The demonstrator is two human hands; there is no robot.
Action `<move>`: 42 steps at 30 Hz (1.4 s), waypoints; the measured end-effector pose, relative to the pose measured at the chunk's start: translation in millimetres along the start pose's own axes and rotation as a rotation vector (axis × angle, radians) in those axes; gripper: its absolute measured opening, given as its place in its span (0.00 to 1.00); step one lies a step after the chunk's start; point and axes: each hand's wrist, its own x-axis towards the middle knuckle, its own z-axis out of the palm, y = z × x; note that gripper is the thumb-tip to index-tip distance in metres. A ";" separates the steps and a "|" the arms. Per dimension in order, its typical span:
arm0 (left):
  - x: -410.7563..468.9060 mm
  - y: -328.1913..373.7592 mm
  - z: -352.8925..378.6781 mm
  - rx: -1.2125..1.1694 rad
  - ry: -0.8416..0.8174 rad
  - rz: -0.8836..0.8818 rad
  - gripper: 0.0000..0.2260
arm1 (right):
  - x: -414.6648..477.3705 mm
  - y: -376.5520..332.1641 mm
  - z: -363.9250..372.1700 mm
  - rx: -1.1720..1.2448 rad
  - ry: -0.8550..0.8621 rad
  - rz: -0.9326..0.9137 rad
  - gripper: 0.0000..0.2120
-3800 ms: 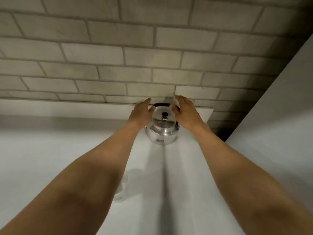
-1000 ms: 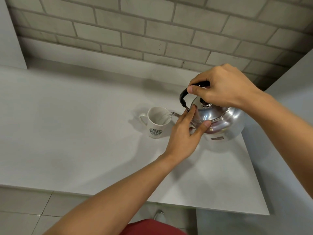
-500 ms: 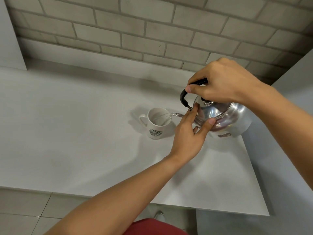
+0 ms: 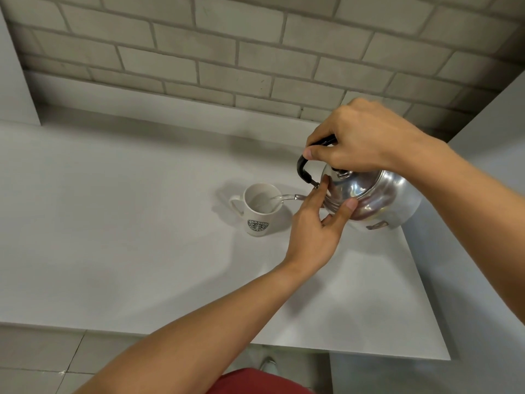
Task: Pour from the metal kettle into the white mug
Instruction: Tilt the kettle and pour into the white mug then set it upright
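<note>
My right hand [image 4: 366, 137] grips the tilted kettle [image 4: 375, 200] by its handle; my left hand [image 4: 318, 231], fingers extended, steadies its lid; water streams into the mug [image 4: 257, 214].

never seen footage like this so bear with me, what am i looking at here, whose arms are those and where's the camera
There is no machine here. The camera sits on a person's head and looks forward and down, so the two bare arms are that person's own.

The right hand grips the black handle of a metal kettle and holds it tilted above the white counter. The left hand rests its fingers against the kettle's lid and side to steady it.

A thin stream of water runs from the spout into a white mug with a dark round logo, which stands on the counter. A brick wall is behind.
</note>
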 end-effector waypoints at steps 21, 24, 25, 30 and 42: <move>4.3 8.5 6.2 -0.036 -0.008 -0.057 0.34 | 8.5 0.7 -8.8 -0.075 0.039 -0.051 0.12; 4.4 9.4 6.5 -0.036 -0.002 -0.059 0.34 | 9.4 -0.2 -9.3 -0.088 0.058 -0.061 0.12; 4.5 9.5 6.4 -0.039 0.000 -0.063 0.33 | 9.8 -0.3 -9.2 -0.092 0.059 -0.060 0.12; 3.8 10.7 6.1 -0.041 -0.004 -0.071 0.34 | 10.8 -0.4 -9.1 -0.093 0.051 -0.059 0.13; 5.4 12.3 5.1 -0.053 0.002 -0.082 0.34 | 15.6 -0.6 -8.0 -0.119 0.041 -0.053 0.12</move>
